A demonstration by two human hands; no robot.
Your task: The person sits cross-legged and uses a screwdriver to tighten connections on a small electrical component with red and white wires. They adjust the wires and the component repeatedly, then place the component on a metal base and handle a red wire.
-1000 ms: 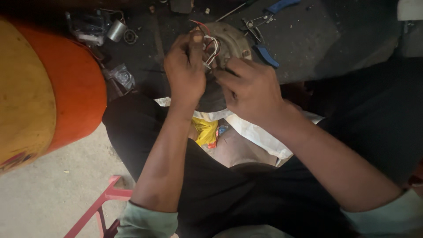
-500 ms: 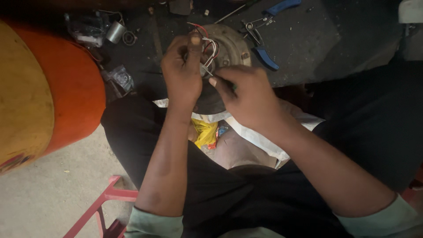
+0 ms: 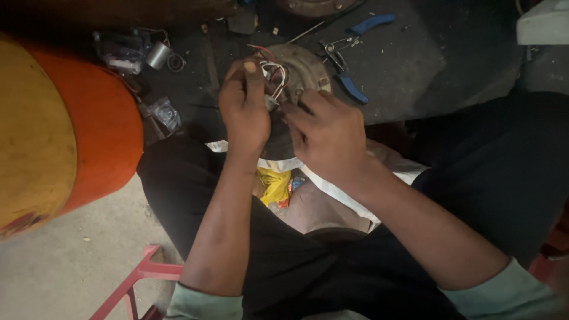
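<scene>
Repair workshop: blue-handled pliers (image 3: 349, 62), motor part (image 3: 302, 65), grimy floor (image 3: 403, 65).

The left hand (image 3: 244, 109) and right hand (image 3: 326, 133) cover the near half of the round metal disc (image 3: 305, 68), so where the red and white wires (image 3: 275, 74) end cannot be seen. A small grey part (image 3: 271, 102) is pinched between the fingertips; it is too small and too dark to tell what it is. The orange drum (image 3: 77, 142) is cut off by the left edge. The red frame (image 3: 133, 284) runs out at the near edge. The white box (image 3: 545, 24) at far right is cropped by the corner. The clear bags (image 3: 121, 50) at far left lie in shadow, their contents unclear.
</scene>
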